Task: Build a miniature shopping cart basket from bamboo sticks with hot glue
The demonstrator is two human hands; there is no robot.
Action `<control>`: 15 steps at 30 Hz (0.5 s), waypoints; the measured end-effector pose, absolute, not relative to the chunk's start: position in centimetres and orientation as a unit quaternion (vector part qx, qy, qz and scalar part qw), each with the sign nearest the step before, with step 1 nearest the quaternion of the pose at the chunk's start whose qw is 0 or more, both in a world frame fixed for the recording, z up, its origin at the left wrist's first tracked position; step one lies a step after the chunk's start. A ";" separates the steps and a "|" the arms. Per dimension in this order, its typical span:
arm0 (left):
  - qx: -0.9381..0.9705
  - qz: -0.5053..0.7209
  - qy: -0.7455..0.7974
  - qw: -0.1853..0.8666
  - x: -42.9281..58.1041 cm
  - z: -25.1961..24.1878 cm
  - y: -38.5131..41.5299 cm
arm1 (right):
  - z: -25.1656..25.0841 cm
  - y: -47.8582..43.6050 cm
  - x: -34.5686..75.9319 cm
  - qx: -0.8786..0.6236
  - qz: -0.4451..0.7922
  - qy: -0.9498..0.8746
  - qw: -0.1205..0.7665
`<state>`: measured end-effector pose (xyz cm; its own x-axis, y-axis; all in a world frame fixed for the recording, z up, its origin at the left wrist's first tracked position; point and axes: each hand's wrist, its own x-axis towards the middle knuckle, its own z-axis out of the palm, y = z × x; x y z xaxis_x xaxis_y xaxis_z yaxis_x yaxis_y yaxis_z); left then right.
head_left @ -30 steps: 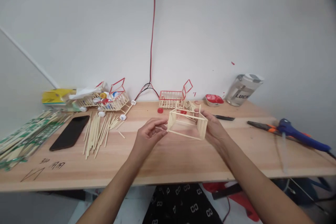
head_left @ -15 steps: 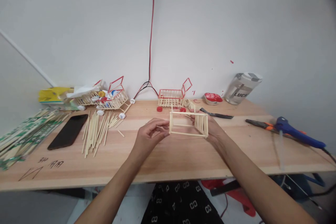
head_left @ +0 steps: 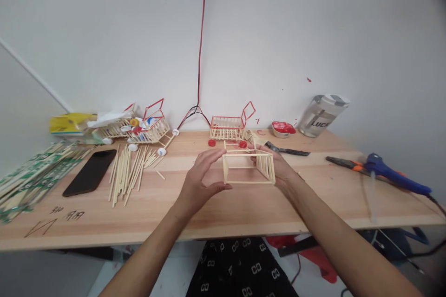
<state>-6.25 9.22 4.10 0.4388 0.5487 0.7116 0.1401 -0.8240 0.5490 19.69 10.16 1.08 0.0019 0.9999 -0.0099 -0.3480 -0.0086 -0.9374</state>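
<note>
A small box-shaped frame of pale wooden sticks (head_left: 248,182) is held up above the middle of the table, its right side filled with several bars. My right hand (head_left: 278,167) grips its right end, with the fingers partly hidden behind the bars. At the left end, my left hand (head_left: 200,178) has thumb and fingers spread around the corner posts, the fingertips by the top corner and the thumb by the bottom one. Behind the frame stands a stick cart with red trim and red wheels (head_left: 227,129).
Loose sticks (head_left: 125,174), a black phone (head_left: 89,173) and packaged skewers (head_left: 31,178) lie left, below stick carts with white wheels (head_left: 149,132). To the right are pliers (head_left: 289,151), a red paint dish (head_left: 283,129), a jar (head_left: 324,115) and a blue glue gun (head_left: 393,174).
My left thumb and fingers have spread apart, with the thumb lower at the frame's bottom corner. The frame has shifted and tilted slightly in my right hand.
</note>
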 end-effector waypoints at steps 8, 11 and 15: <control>0.824 0.489 0.201 0.203 -6.2 4.3 8.9 | 1.4 9.9 19.3 -0.418 0.567 -0.415 0.576; 0.824 0.489 0.200 0.204 -6.0 4.3 8.9 | 1.5 9.8 19.3 -0.437 0.540 -0.436 0.573; 0.831 0.474 0.201 0.210 -6.1 4.3 8.8 | 1.4 10.2 20.1 -0.446 0.506 -0.462 0.576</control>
